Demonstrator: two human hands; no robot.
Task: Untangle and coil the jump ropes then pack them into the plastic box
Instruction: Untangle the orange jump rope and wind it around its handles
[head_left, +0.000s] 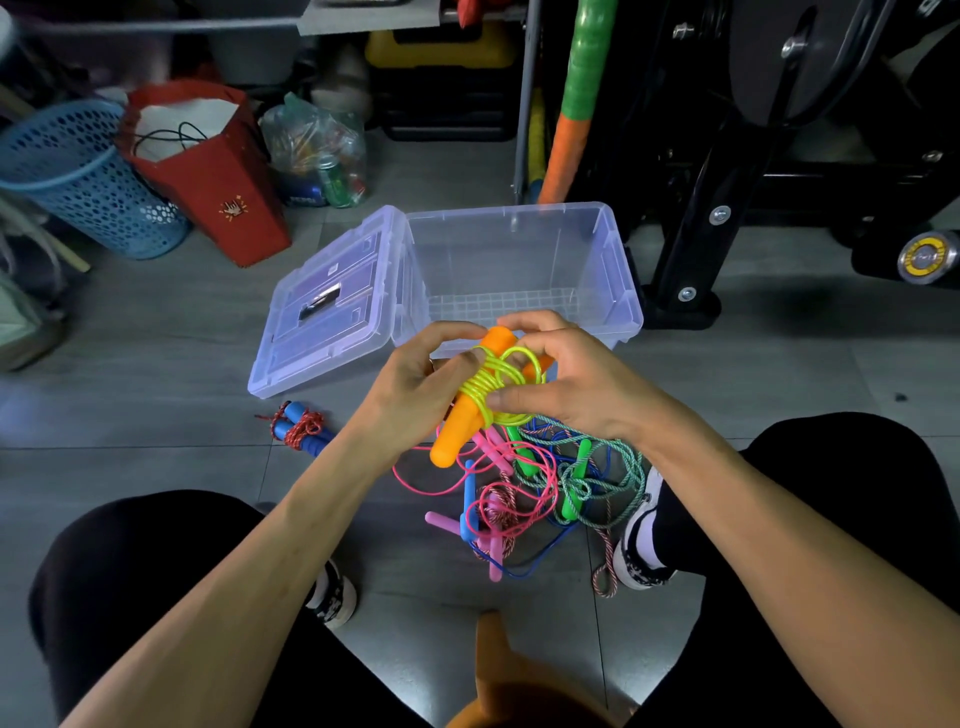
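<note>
I hold a jump rope with orange handles and a yellow cord wound round them, just in front of the clear plastic box. My left hand grips the handles from the left. My right hand pinches the yellow coil from the right. Under my hands lies a tangled pile of ropes with pink, green and blue handles. A coiled rope with blue handles and red cord lies apart on the floor to the left. Nothing lies inside the box.
The box's lid lies open, hinged to its left. A blue mesh basket, a red paper bag and a plastic bag stand at the back left. Black exercise equipment stands at the right. My knees and shoes flank the pile.
</note>
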